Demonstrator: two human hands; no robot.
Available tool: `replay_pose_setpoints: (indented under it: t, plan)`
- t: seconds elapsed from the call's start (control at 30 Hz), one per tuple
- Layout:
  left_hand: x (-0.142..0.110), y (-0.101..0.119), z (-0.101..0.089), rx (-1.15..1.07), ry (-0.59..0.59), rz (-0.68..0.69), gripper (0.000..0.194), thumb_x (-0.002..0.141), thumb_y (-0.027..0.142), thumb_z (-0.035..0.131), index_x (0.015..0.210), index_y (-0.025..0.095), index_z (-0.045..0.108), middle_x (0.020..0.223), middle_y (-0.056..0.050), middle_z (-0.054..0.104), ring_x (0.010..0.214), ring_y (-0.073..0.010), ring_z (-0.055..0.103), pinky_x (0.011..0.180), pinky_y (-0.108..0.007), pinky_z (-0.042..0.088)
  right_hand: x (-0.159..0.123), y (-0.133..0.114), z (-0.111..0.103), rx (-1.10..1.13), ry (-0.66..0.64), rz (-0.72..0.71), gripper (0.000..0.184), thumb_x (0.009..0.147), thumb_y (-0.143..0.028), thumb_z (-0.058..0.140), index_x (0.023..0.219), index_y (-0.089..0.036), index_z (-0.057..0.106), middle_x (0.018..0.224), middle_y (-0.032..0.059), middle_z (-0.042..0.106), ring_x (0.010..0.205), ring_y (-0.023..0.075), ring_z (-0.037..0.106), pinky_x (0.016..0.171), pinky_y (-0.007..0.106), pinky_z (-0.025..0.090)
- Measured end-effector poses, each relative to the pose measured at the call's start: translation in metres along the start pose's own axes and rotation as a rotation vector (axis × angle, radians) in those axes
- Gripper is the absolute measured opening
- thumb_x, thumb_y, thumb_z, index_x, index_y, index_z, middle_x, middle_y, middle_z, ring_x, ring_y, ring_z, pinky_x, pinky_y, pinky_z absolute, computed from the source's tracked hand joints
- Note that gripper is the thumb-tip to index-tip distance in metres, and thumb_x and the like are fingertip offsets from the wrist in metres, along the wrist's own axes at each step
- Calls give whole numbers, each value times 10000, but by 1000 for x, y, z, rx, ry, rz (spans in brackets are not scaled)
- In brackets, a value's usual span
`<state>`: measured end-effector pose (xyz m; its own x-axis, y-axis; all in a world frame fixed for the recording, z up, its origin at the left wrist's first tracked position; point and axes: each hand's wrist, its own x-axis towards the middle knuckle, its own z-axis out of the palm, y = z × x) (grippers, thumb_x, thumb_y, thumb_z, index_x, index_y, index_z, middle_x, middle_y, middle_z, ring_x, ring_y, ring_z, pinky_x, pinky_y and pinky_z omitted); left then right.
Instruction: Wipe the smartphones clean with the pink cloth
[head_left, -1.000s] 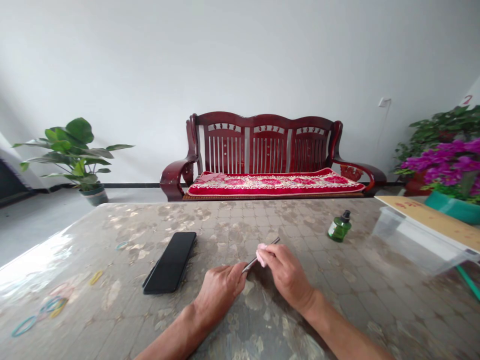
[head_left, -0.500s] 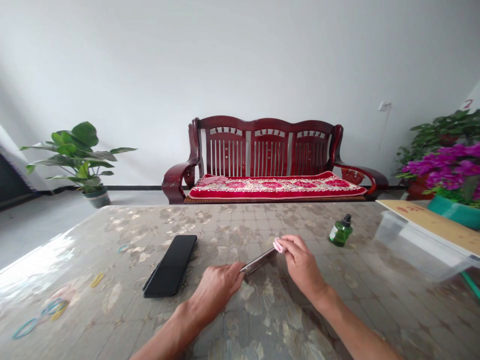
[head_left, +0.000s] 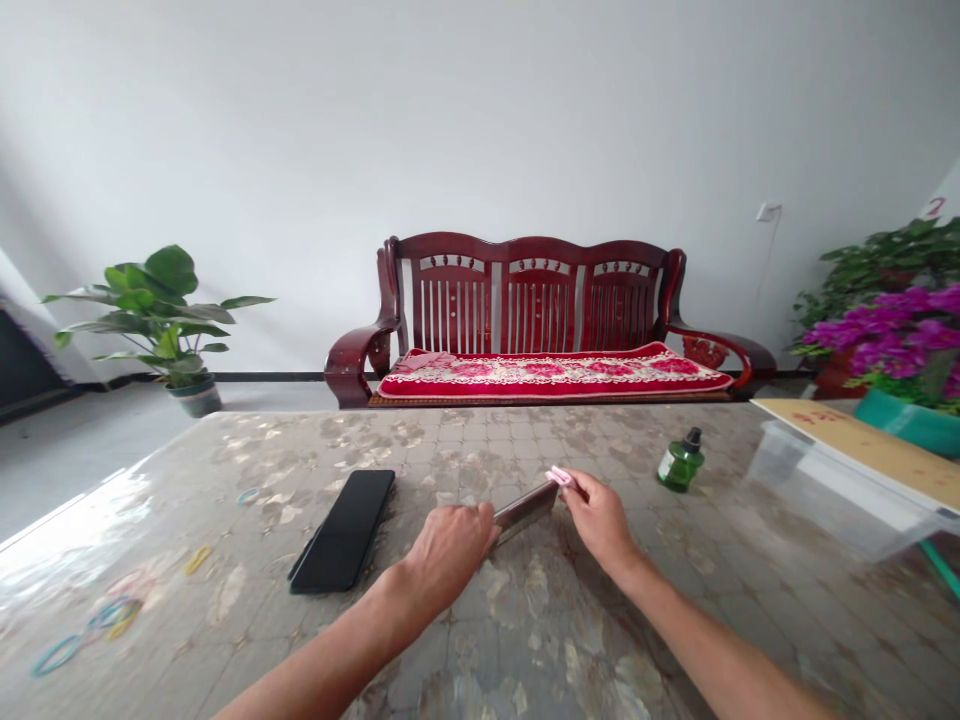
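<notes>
My left hand [head_left: 454,540] is closed around the near-left end of a thin, shiny-edged slab [head_left: 529,508] that looks like a phone. It is held tilted above the table and seen nearly edge-on, so most of its face is hidden. At its far-right end, my right hand [head_left: 600,515] pinches a small folded pink cloth [head_left: 559,477], which touches the slab's corner. To the left of my hands, a black phone [head_left: 343,530] lies flat, with another dark edge showing beneath its left side. Beyond my right hand stands a small green bottle [head_left: 681,462] with a black cap.
The patterned table cover [head_left: 480,650] spreads under everything. Several coloured rubber bands [head_left: 112,615] lie at the left. A clear plastic bin [head_left: 832,490] with a tan board [head_left: 870,440] on it stands right, near purple flowers [head_left: 892,325]. A wooden bench [head_left: 536,300] is behind the table.
The slab has turned a little, showing more of its face. My left hand has shifted slightly right and up. The pink cloth now lies over the slab's upper corner.
</notes>
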<state>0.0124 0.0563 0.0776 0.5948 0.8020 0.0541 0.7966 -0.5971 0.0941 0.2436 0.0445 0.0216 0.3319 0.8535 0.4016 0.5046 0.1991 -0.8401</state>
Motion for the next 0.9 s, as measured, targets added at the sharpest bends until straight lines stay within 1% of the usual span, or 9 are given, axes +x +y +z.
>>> replay_pose_setpoints:
  t: [0.07, 0.2, 0.3, 0.4, 0.5, 0.6, 0.7, 0.8, 0.9]
  plan:
    - [1, 0, 1, -1, -25, -21, 199, 983, 304, 500, 913, 156, 614, 754, -101, 693, 770, -241, 715, 699, -289, 525, -2, 2, 2, -12, -7, 14, 366, 857, -432, 521, 993, -181, 750, 868, 79, 757, 759, 248, 673, 726, 348, 515]
    - [0, -2, 1, -27, -57, -79, 185, 997, 292, 472, 953, 170, 604, 801, -98, 706, 821, -235, 716, 725, -283, 506, -6, 9, 6, -55, -75, 30, 390, 877, -471, 482, 842, -186, 747, 729, 58, 734, 672, 241, 645, 626, 313, 466]
    - [-1, -4, 1, -75, -62, -130, 185, 1002, 280, 456, 954, 184, 607, 832, -90, 715, 844, -232, 714, 721, -272, 480, -5, 15, 8, -64, -112, 66, 363, 854, -470, 516, 762, -195, 735, 657, 36, 708, 619, 220, 619, 565, 284, 425]
    - [0, -7, 4, -139, -66, -186, 198, 1001, 278, 451, 927, 195, 615, 821, -73, 718, 829, -229, 712, 680, -256, 444, -4, 19, 11, -55, -94, 100, 354, 849, -463, 518, 798, -192, 740, 635, 30, 698, 604, 215, 619, 548, 279, 426]
    - [2, -8, 11, -218, -70, -228, 232, 1004, 280, 443, 885, 192, 620, 814, -66, 720, 816, -219, 703, 641, -243, 400, -4, 18, 14, 17, -43, 117, 424, 873, -492, 484, 978, -173, 744, 803, 69, 754, 730, 241, 677, 641, 311, 495]
    - [2, -8, 21, -313, -77, -242, 254, 1008, 274, 429, 888, 183, 633, 824, -55, 718, 792, -191, 684, 625, -231, 374, -7, 14, 19, 63, -20, 99, 412, 873, -507, 522, 1029, -195, 742, 1007, 91, 759, 932, 260, 691, 801, 337, 516]
    - [0, -7, 32, -420, -92, -242, 207, 960, 226, 482, 1101, 193, 630, 867, -24, 720, 800, -179, 671, 642, -219, 387, -10, 8, 23, -7, -50, 98, 334, 865, -471, 559, 1009, -240, 753, 1028, 65, 760, 966, 254, 693, 829, 331, 515]
    - [-5, -5, 39, -631, -73, -203, 451, 853, 166, 567, 1302, 189, 537, 1056, -43, 705, 943, -205, 650, 757, -229, 433, -11, 5, 23, -86, -77, 99, 306, 873, -439, 540, 1003, -264, 755, 1030, 45, 761, 961, 251, 699, 805, 326, 515]
    - [-13, -3, 41, -728, -63, -90, 698, 696, 138, 675, 1366, 184, 486, 1169, -73, 645, 1036, -244, 599, 851, -261, 447, -11, 5, 22, -166, -100, 96, 309, 882, -422, 520, 1029, -273, 747, 1027, 37, 760, 952, 251, 700, 785, 327, 507]
